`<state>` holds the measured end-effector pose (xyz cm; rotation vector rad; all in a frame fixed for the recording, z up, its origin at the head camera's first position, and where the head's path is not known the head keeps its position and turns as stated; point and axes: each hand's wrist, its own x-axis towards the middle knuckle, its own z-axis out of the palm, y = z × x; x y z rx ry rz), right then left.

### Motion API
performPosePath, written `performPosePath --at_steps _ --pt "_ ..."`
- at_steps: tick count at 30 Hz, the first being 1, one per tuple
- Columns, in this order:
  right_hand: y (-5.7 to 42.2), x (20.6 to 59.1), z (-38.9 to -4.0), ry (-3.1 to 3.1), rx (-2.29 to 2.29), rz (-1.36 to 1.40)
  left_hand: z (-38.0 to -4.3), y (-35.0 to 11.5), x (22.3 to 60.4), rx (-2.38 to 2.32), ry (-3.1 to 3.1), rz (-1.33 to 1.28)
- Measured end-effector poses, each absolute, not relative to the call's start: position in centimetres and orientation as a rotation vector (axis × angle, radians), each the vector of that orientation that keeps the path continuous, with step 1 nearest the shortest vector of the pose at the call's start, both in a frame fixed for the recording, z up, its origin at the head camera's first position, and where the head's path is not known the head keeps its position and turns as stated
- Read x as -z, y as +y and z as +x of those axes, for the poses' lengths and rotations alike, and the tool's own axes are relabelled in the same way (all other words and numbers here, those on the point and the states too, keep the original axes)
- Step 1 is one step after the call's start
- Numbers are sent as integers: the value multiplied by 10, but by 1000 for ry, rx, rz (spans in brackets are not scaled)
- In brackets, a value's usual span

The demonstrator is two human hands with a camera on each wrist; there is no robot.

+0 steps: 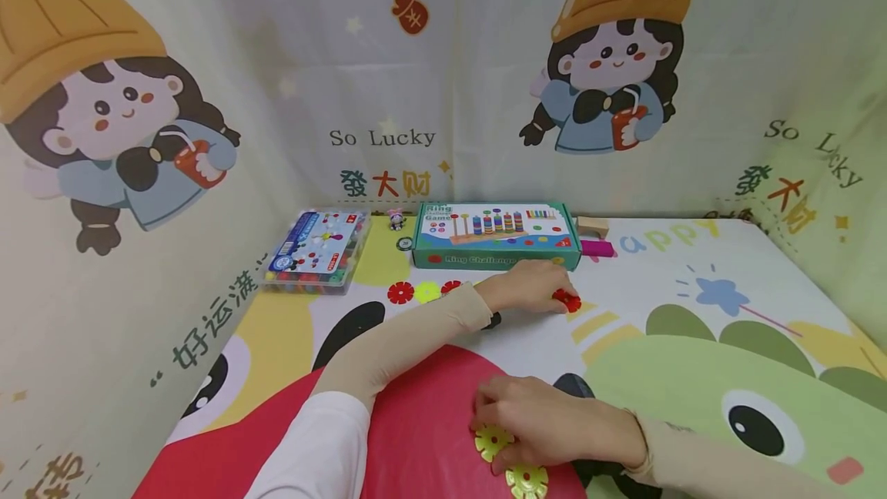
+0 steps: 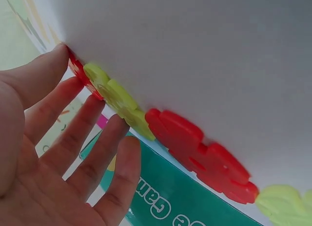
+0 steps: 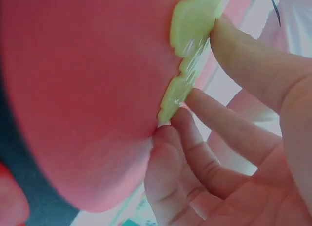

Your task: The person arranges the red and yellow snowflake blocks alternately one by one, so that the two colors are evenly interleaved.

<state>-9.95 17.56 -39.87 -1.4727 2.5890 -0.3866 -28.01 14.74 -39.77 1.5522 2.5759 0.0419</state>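
Note:
My left hand (image 1: 532,286) reaches across and pinches a red notched plastic disc (image 1: 568,301) between thumb and fingertips, flat at the table. In the left wrist view this red disc (image 2: 78,72) lies in a row beside a yellow-green disc (image 2: 117,99) and another red disc (image 2: 195,153). Nearer me, my right hand (image 1: 537,418) pinches a yellow notched disc (image 1: 493,443) over the red print. A second yellow disc (image 1: 527,481) lies just below that hand. The left forearm and hand hide part of the row.
At the row's left end are a red disc (image 1: 400,293) and a yellow one (image 1: 426,292). Behind stands a green Ring Challenge Game box (image 1: 496,241), with a clear case of colored pieces (image 1: 315,251) to its left. A small figurine (image 1: 396,219) sits between them.

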Motion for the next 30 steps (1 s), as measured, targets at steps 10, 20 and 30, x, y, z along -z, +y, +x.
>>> performPosePath --at_steps 10,20,30 --pt "169 393 -96 2641 387 -1267 -280 147 399 -45 2565 1578" --pt "180 388 -93 2535 399 -1402 -278 146 397 -68 2566 1552" --pt "193 383 -100 2594 404 -1437 -280 148 400 -66 2578 1550"
